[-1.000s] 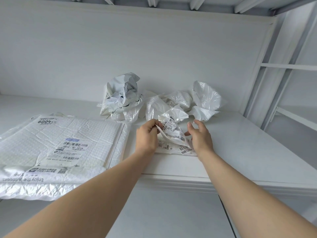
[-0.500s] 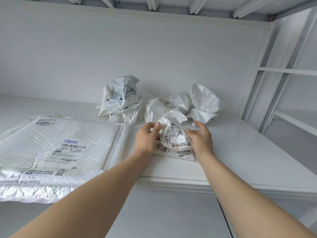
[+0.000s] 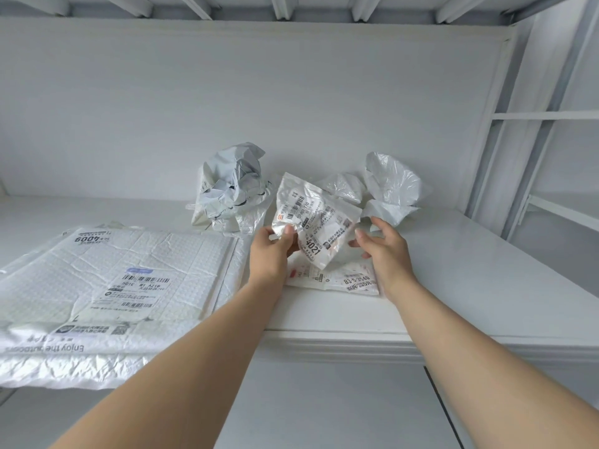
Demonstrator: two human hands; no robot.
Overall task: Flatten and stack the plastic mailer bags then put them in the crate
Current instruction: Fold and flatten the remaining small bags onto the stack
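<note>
"Over the front edge of the worktop [image 3: 486,270], what does the left hand [image 3: 270,251] have?"

"It pinches the lower corner of a small labelled mailer [image 3: 316,218], thumb on top, and holds it up off the surface. The bag is creased and only half opened out. The right hand [image 3: 384,251] holds nothing. Its fingers are loosely spread just beside the bag's right edge, and I can't tell whether they touch it."

"What's done, then?"

"Directly under the raised bag, a flattened mailer [image 3: 343,281] lies near the front edge. At the left end, a pile of big bubble mailers [image 3: 113,277] lies flat, overhanging that edge. I'd judge those finished with flattening."

"And what's left?"

"This one needs smoothing and laying on the flat one. Toward the back edge sit a crumpled grey bag [image 3: 231,186] and crumpled white bags [image 3: 392,189], not yet opened out. No crate is in view, so that step looks undone. Halfway at best, I'd say."
</note>
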